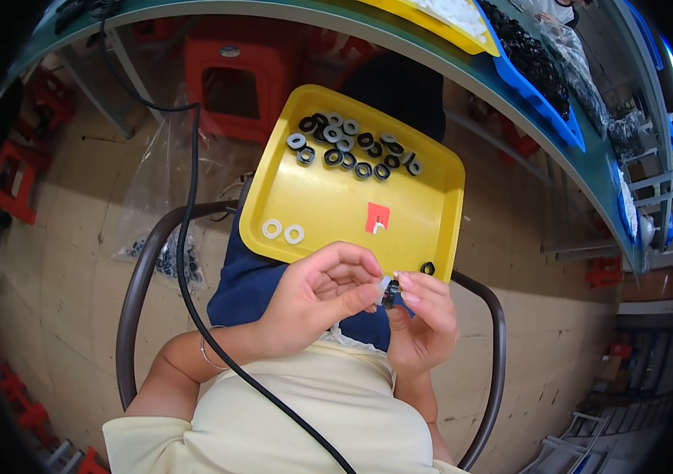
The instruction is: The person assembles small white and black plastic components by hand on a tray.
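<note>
Just over the near edge of the yellow tray (269, 193), my two hands meet around a small black ring (391, 293) with a whitish ring against its left side. My right hand (423, 322) pinches the black ring between thumb and fingertips. My left hand (322, 294) is closed, its thumb and fingers at the whitish side. Two loose white rings (294, 234) lie in the tray's near left corner. One black ring (428, 268) lies by the right wall. Along the far side sit several black and white rings (363, 170), some of them paired. My fingers partly hide the held parts.
A red label (377, 217) lies in the tray, which rests on my lap. A black cable (193, 182) hangs down across my left side. Beyond is a green bench (561, 170) with a blue tray (530, 83) of black parts. A red stool (233, 71) stands under the bench.
</note>
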A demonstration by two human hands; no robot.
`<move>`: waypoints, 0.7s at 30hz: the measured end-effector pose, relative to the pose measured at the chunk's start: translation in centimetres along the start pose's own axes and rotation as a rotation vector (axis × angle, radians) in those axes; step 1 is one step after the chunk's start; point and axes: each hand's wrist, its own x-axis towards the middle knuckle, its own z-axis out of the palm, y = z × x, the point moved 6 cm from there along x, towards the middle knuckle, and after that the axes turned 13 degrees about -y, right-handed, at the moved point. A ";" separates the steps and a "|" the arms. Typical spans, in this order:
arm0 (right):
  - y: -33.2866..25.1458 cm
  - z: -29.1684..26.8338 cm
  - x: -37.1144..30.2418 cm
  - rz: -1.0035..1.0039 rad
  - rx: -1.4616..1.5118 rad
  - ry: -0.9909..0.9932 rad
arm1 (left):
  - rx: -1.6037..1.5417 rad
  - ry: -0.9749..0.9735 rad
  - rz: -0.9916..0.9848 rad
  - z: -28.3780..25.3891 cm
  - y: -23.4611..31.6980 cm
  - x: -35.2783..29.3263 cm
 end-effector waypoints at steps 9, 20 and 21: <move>-1.0 0.4 -0.3 -0.053 -0.144 0.025 | 0.203 -0.040 0.087 0.8 0.5 0.1; 0.9 0.8 -0.7 0.177 0.109 0.004 | 0.142 -0.094 0.158 -0.5 -0.4 0.5; 0.8 0.9 -0.8 0.131 0.074 -0.022 | 0.141 -0.095 0.158 -0.5 -0.4 0.6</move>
